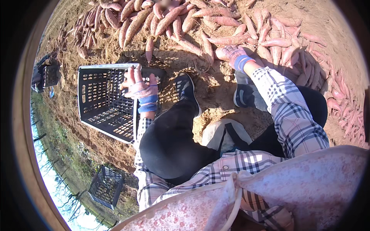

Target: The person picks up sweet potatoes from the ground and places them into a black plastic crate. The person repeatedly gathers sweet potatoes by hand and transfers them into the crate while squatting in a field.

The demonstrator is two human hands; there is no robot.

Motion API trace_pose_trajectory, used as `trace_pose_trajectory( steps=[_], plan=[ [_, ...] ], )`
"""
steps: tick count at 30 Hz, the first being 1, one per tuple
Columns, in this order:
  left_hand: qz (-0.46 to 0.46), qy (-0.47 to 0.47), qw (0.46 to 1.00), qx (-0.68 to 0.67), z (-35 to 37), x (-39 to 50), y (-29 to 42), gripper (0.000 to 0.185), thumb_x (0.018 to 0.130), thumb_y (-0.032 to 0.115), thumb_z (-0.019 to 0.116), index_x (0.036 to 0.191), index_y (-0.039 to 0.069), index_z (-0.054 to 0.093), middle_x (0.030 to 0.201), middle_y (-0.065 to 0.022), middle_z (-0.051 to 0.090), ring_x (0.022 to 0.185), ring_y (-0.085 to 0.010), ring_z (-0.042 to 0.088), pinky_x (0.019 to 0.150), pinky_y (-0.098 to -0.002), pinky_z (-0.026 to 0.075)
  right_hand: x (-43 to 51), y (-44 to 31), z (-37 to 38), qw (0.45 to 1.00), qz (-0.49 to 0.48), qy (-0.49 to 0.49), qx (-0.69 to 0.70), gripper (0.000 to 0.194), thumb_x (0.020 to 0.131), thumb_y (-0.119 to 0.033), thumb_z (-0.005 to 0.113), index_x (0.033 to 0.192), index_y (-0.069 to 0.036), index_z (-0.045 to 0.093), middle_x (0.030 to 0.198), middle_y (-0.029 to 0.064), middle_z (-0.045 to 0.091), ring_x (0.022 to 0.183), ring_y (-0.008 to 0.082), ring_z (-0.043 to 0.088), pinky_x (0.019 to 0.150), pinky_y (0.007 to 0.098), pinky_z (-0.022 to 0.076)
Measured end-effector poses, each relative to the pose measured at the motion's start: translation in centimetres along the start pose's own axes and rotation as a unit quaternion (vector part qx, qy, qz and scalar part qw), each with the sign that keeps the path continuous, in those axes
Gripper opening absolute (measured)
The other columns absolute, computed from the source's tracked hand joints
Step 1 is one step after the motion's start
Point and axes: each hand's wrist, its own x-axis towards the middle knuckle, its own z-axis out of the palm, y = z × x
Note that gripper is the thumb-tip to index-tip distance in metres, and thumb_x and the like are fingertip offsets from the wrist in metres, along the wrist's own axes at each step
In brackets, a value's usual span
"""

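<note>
My left hand (141, 88), in a thin glove with a blue cuff, is on the near rim of a black plastic crate (107, 112). Its fingers reach over the inner side and the thumb lies on the outer side. Slotted walls and bottom show inside the crate. Further right, my right hand (234, 55), gloved the same way, has its fingers around the end of a pink-skinned sweet potato (221, 54); the palm side is hidden. Just beyond this hand lies a heap of sweet potatoes (277, 42).
More sweet potatoes (138, 24) form a long row on the dry soil (214, 108). Other black crates stand at the lower left (106, 186) and far left (51, 75). My shoes (186, 89) are between crate and heap. A pale strapped object (212, 134) lies between my legs.
</note>
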Motion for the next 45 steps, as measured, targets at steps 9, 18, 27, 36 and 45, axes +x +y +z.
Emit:
trace_pose_trajectory(
  steps=[9, 18, 27, 36, 45],
  plan=[
    [-0.109, -0.239, 0.913, -0.313, 12.5, 1.9, 0.3, 0.047, 0.075, 0.002, 0.064, 0.12, 0.002, 0.051, 0.112, -0.0071, 0.055, 0.092, -0.0153, 0.055, 0.079, -0.0267, 0.047, 7.4, -2.0, 2.3, 0.995, 0.077, -0.035, -0.045, 0.04, 0.091, -0.022, 0.038, 0.129, -0.016, 0.044, 0.133, 0.0048, 0.045, 0.123, 0.0197, 0.042, 0.094, 0.0487, 0.0349],
    [-0.289, -0.26, 0.765, -0.514, 18.7, 2.5, 1.1, 0.032, 0.082, 0.001, 0.058, 0.113, -0.004, 0.053, 0.095, -0.006, 0.061, 0.079, -0.0105, 0.057, 0.07, -0.0227, 0.048, 10.8, 6.0, -0.7, 0.954, -0.115, -0.175, 0.216, 0.086, 0.058, -0.013, 0.077, 0.134, -0.006, 0.037, 0.125, 0.0099, 0.052, 0.116, 0.0227, 0.049, 0.098, 0.0311, 0.0376],
    [-0.32, -0.235, 0.674, -0.623, 18.7, 2.9, 3.3, 0.022, 0.09, 0.009, 0.051, 0.109, -0.001, 0.056, 0.089, -0.0032, 0.06, 0.08, -0.011, 0.059, 0.072, -0.0247, 0.051, 10.9, 8.0, -4.7, 0.529, -0.033, -0.036, 0.847, 0.05, 0.078, -0.015, 0.068, 0.123, -0.004, 0.049, 0.118, 0.0072, 0.056, 0.108, 0.0194, 0.053, 0.093, 0.0357, 0.0424],
    [-0.489, -0.274, 0.235, -0.794, 14.5, 3.6, 4.2, 0.05, 0.088, 0.043, 0.055, 0.121, 0.006, 0.051, 0.109, -0.0113, 0.061, 0.095, -0.0253, 0.06, 0.083, -0.0419, 0.05, 13.3, -2.0, -3.1, 0.527, 0.002, -0.056, 0.848, 0.044, 0.082, -0.019, 0.066, 0.119, -0.002, 0.051, 0.111, 0.0109, 0.059, 0.104, 0.0222, 0.055, 0.094, 0.0357, 0.0426],
    [-0.438, -0.246, 0.304, -0.809, 10.8, 1.4, -0.1, 0.058, 0.075, 0.019, 0.063, 0.126, -0.001, 0.043, 0.115, -0.012, 0.055, 0.101, -0.0225, 0.055, 0.089, -0.0334, 0.045, 11.5, -9.0, -8.6, 0.546, 0.18, 0.052, 0.817, 0.03, 0.088, -0.036, 0.054, 0.104, -0.011, 0.058, 0.087, 0.0092, 0.065, 0.071, 0.0223, 0.062, 0.061, 0.0377, 0.0532]
  ],
)
